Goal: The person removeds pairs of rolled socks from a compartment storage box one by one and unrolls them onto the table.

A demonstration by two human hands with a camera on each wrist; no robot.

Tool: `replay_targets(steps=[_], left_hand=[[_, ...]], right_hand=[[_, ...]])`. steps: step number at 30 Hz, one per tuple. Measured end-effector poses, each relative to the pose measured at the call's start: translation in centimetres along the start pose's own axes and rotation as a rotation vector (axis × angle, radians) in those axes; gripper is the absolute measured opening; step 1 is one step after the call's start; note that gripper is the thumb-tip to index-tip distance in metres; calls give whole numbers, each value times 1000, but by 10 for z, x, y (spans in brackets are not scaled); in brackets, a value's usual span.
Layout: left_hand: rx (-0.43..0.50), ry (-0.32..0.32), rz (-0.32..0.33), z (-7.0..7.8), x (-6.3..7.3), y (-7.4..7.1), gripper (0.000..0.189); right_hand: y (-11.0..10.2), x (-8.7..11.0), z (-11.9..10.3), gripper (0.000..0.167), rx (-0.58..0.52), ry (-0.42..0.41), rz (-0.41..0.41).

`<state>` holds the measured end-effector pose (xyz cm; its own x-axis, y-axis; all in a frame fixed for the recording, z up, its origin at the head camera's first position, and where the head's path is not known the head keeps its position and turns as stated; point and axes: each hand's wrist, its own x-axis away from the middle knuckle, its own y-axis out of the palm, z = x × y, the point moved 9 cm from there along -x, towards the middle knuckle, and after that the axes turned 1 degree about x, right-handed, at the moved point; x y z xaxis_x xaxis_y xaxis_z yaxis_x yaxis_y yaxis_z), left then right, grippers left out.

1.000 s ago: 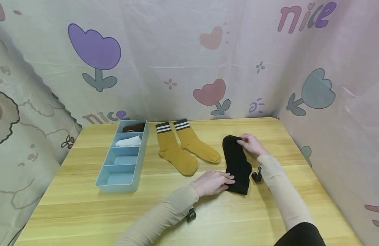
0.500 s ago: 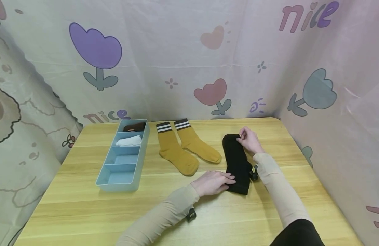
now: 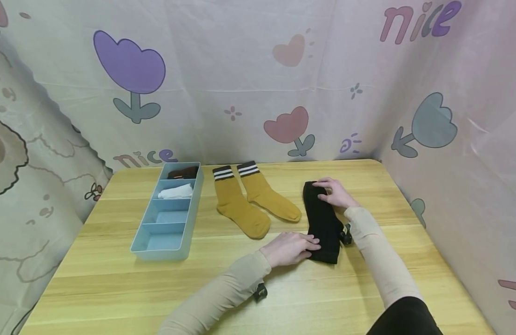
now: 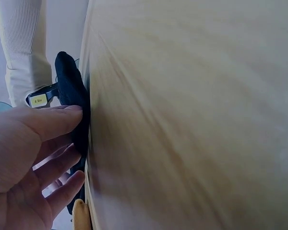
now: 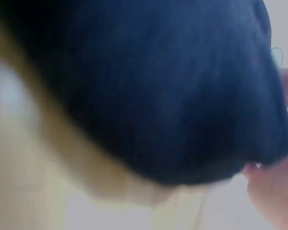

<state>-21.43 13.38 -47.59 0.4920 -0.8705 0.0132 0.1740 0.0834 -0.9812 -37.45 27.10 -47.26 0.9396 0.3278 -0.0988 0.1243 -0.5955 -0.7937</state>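
Note:
A black sock [image 3: 320,223] lies lengthwise on the table, its heel bulging to the right; whether it is one sock or a stacked pair I cannot tell. My left hand [image 3: 289,249] rests its fingertips on the near left edge, fingers fairly straight. The left wrist view shows its thumb and fingers [image 4: 62,191] against the dark fabric. At the far end, my right hand [image 3: 337,193] lays spread fingers over the top, thumb apart from them. Dark fabric fills most of the right wrist view, and part of a hand [image 5: 273,191] shows at the right edge.
Two mustard socks [image 3: 241,209] with striped cuffs lie left of the black one. Farther left stands a blue divided box [image 3: 186,237], with a dark brown folded item [image 3: 182,173] and a white folded item [image 3: 176,192] in its two far compartments. Patterned curtains surround the wooden table [image 3: 115,298].
My right hand, which pinched the far end's right corner, has moved slightly left and spread its fingers over the sock. The far end now looks flatter and straighter. My left hand stays put.

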Motion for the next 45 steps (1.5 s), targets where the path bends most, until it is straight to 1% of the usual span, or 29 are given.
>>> replay_targets(steps=[2, 7, 13, 18, 25, 28, 32, 35, 39, 42, 45], left_hand=[[1, -1, 2, 0, 0, 0, 36], [2, -2, 6, -1, 1, -1, 36], [-15, -2, 7, -2, 1, 0, 36], [-46, 22, 29, 2, 1, -1, 34], [-75, 39, 39, 8, 1, -2, 33], [-87, 47, 45, 9, 1, -3, 33], [-82, 51, 34, 9, 0, -2, 33], [-70, 54, 21, 10, 0, 0, 34], [-52, 61, 9, 10, -1, 1, 35], [-44, 49, 8, 10, -2, 1, 35], [-61, 35, 15, 9, -2, 0, 37]], right_hand=[[2, 2, 1, 46, 16, 18, -26], [6, 5, 6, 50, 52, 97, -88], [7, 4, 10, 50, 114, 138, -122], [3, 6, 10, 49, 194, 140, -121], [-1, 11, 5, 48, 325, 111, -108], [-4, 12, 3, 46, 390, 119, -91], [-7, 13, 3, 46, 453, 138, -81], [-9, 15, 4, 46, 465, 140, -76], [-13, 18, 6, 45, 455, 148, -60], [-16, 21, 10, 45, 440, 166, -53], [-22, 27, 17, 45, 417, 187, -37]])
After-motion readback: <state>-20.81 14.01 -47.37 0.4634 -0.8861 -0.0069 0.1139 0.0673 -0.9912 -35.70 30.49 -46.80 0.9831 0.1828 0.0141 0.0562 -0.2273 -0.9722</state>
